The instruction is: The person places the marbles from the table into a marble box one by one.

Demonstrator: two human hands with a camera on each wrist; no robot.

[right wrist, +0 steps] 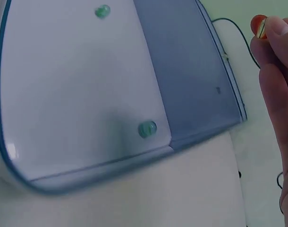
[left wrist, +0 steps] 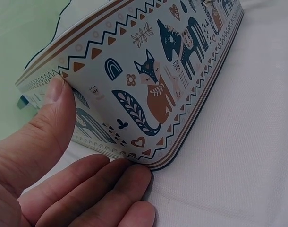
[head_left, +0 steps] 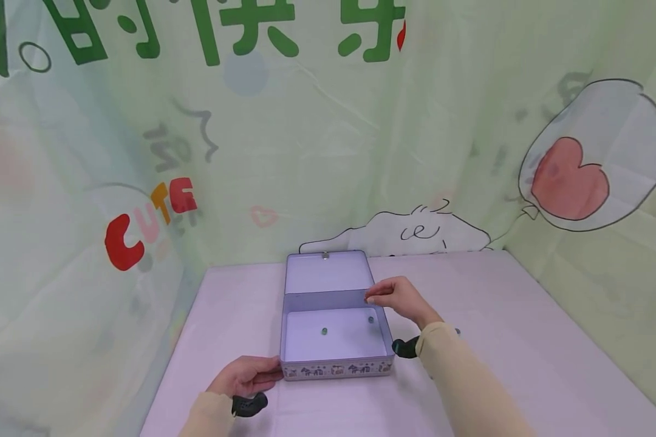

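Observation:
A shallow tin box (head_left: pixel 336 368) with folk-style animals on its walls stands on the table, its hinged lid (head_left: pixel 328 273) swung back. Inside lie two green glass marbles: one marble (head_left: pixel 324 331) near the middle, the other marble (head_left: pixel 370 319) toward the right wall. Over the tin's right rear side, my right hand (head_left: pixel 396 297) pinches a clear marble with an orange-yellow swirl (right wrist: pixel 261 27) between thumb and fingertips. My left hand (head_left: pixel 248 375) touches the tin's front left corner, thumb (left wrist: pixel 54 111) against the side wall and the relaxed fingers (left wrist: pixel 106 194) at the bottom edge.
A pale cloth covers the table (head_left: pixel 240 303). Printed curtains (head_left: pixel 328 152) hang behind it and on both sides. A black strap (head_left: pixel 407 347) is at the right wrist and another black strap (head_left: pixel 249 405) at the left. A small greyish thing (head_left: pixel 457 331) shows beside the right sleeve.

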